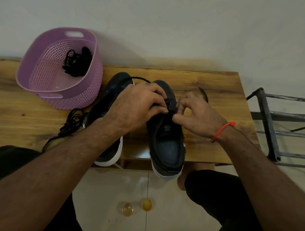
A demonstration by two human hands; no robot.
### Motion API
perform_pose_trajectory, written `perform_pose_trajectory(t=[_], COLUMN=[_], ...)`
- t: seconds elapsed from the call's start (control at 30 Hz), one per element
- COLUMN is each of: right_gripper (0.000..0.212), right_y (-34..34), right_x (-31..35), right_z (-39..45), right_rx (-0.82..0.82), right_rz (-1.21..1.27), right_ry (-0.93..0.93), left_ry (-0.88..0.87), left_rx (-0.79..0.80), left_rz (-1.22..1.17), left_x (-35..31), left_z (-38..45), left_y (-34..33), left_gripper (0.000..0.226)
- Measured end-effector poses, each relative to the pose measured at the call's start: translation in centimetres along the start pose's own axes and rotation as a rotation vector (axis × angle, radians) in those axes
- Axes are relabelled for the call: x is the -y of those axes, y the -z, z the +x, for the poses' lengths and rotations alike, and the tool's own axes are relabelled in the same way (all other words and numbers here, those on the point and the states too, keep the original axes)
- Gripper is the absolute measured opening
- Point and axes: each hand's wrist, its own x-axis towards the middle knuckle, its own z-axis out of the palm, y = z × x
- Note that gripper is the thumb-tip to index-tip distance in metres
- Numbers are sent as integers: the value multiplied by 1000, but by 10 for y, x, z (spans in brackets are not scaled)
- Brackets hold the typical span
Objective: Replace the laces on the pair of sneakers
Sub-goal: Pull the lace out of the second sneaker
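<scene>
Two dark sneakers with white soles stand side by side on a wooden table [215, 87], heels toward me. My left hand [140, 103] reaches across the left sneaker [106, 148] and pinches the black lace [142, 79] at the eyelets of the right sneaker [167, 146]. My right hand [195, 117] pinches the same lace from the right side, fingers curled at the eyelets. One loop of the lace arcs over the toes. Another black lace [71, 123] lies loose on the table left of the left sneaker.
A purple perforated basket [40, 79] stands at the back left with a bundle of black laces [77, 62] inside. A grey metal rack [275, 129] stands right of the table. My knees are below the table's near edge, over a tiled floor.
</scene>
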Motion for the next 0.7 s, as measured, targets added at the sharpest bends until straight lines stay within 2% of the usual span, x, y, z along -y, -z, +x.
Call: perform_pose_trajectory(t=[0.13,0.2,0.3,0.47,0.53,0.63,0.7], right_gripper=[19,18,18,15,15,17,16], right_y=[0,0,0,-2,-1,0,0], right_x=[-1,-1,-1,-1,-2,-3,-4], right_z=[0,0,0,0,0,1,1], right_rx=[-5,-7,-6,-16,-41,-84,-92], right_rz=[5,12,4,1,-1,4,8], right_ry=[5,3,5,50,54,47,42], left_ry=[96,87,28,19,107,356,451], left_rx=[-103,-50,106,40,-67,-385,-457], left_rz=[-100,-169,-47,18,-15,-87,-28], left_x=[10,12,7,5,6,22,34], left_z=[4,4,1,2,4,5,4], left_y=[6,5,-4,-5,-1,13,19], left_gripper=[22,19,24,23,17,15,19])
